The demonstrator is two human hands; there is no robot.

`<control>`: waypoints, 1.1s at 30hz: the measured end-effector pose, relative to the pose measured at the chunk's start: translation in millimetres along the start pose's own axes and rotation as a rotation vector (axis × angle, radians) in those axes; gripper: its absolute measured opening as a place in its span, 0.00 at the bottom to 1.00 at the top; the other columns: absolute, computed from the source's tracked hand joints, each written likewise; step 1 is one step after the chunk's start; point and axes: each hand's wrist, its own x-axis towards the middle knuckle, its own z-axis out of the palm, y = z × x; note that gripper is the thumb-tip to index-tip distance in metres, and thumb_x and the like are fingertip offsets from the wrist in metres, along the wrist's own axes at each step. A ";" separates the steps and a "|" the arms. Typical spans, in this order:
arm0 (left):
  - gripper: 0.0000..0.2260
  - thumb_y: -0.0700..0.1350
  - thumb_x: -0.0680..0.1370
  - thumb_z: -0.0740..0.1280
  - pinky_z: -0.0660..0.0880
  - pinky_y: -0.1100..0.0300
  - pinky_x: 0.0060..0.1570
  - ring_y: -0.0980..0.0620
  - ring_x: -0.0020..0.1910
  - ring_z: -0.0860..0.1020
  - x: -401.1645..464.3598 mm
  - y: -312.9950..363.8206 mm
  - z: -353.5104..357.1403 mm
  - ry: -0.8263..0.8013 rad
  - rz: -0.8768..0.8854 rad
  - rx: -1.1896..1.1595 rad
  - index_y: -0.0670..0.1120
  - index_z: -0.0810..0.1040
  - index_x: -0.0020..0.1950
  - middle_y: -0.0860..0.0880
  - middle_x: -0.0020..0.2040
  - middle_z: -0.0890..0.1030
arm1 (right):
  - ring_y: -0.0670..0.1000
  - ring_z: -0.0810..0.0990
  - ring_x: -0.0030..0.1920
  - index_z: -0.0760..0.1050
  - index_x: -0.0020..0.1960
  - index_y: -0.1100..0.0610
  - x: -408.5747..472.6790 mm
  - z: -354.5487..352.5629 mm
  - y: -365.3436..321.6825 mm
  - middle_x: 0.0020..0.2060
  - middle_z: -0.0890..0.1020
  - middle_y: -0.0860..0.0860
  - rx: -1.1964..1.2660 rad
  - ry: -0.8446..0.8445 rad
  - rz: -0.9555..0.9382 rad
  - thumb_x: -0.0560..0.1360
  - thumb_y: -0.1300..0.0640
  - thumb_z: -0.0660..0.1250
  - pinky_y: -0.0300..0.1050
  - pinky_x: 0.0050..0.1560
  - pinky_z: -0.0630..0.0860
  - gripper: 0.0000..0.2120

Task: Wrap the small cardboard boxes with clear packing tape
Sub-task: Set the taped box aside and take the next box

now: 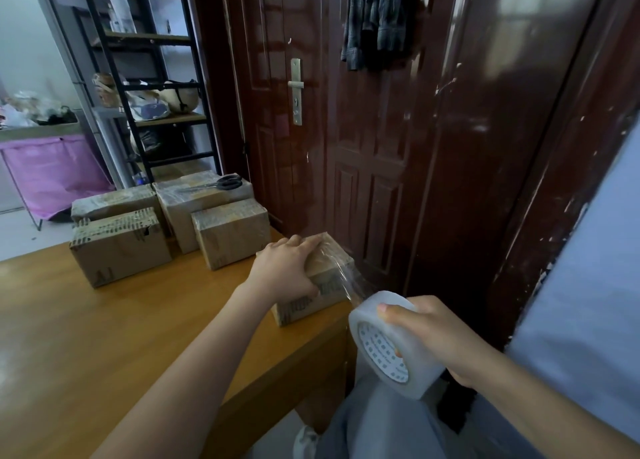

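A small cardboard box (322,278) is set at the right edge of the wooden desk (104,337), close to the corner nearest the dark red door (381,147). The left hand (285,271) is laid over the box top, fingers fairly straight across it and thumb curled down the near side, so the grip is closed on the box. A strip of clear tape (349,282) is stretched from the box's right-hand corner down to the tape roll (391,344), which is held off the desk, to the right of and below the box. The roll is gripped by the right hand (436,337), thumb pressed on its outer face and fingers wrapped behind it.

Four more boxes (121,247) are grouped on the desk to the left of and beyond the held box; glossy tape can be seen on some of them. A pair of black-handled scissors (218,183) is lying on top of the tallest box of that group. Beyond the group, a black metal shelf rack (145,77) with bags is noted, and a pink fabric stand (52,171) further left. A checked garment (381,15) is hung on the door, above the held box.
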 end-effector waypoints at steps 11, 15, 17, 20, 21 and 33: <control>0.43 0.59 0.69 0.73 0.70 0.58 0.44 0.47 0.58 0.76 8.0 1.9 -12.6 -0.037 -0.044 0.027 0.55 0.55 0.79 0.49 0.64 0.76 | 0.52 0.82 0.38 0.81 0.42 0.57 16.9 18.1 37.5 0.33 0.82 0.51 -0.055 -0.107 0.218 0.76 0.43 0.68 0.47 0.45 0.77 0.17; 0.39 0.52 0.68 0.77 0.70 0.59 0.52 0.48 0.61 0.74 11.5 -6.6 -40.2 -0.198 -0.202 -0.445 0.54 0.65 0.75 0.50 0.63 0.75 | 0.54 0.82 0.35 0.82 0.41 0.59 20.6 -5.6 -5.0 0.33 0.83 0.57 -0.092 0.026 0.026 0.76 0.45 0.68 0.46 0.38 0.75 0.18; 0.34 0.44 0.68 0.78 0.75 0.58 0.48 0.49 0.56 0.76 10.3 -14.9 -47.9 -0.296 -0.309 -0.795 0.51 0.70 0.72 0.51 0.59 0.76 | 0.54 0.83 0.35 0.82 0.42 0.61 28.6 -8.1 -21.7 0.34 0.83 0.58 -0.191 0.045 -0.028 0.75 0.43 0.68 0.46 0.37 0.75 0.21; 0.30 0.41 0.64 0.78 0.80 0.53 0.46 0.45 0.50 0.82 9.6 -29.6 -47.0 -0.355 -0.442 -1.013 0.46 0.76 0.65 0.44 0.55 0.82 | 0.50 0.81 0.32 0.80 0.44 0.60 54.5 -1.3 -33.2 0.30 0.80 0.52 -0.304 -0.001 0.027 0.73 0.39 0.68 0.43 0.35 0.74 0.23; 0.32 0.42 0.61 0.78 0.81 0.50 0.48 0.44 0.49 0.83 8.6 -33.9 -45.2 -0.378 -0.483 -1.056 0.44 0.77 0.64 0.42 0.54 0.83 | 0.50 0.81 0.32 0.79 0.46 0.61 63.8 2.7 -34.8 0.30 0.80 0.50 -0.326 -0.020 0.051 0.73 0.38 0.68 0.43 0.35 0.74 0.24; 0.20 0.41 0.80 0.65 0.71 0.61 0.46 0.53 0.48 0.75 -7.0 -42.1 -24.1 -0.069 -0.191 -0.851 0.60 0.74 0.68 0.54 0.53 0.77 | 0.44 0.62 0.26 0.54 0.33 0.50 104.3 17.1 -51.0 0.28 0.61 0.46 -0.509 -0.019 0.015 0.74 0.39 0.68 0.36 0.24 0.59 0.27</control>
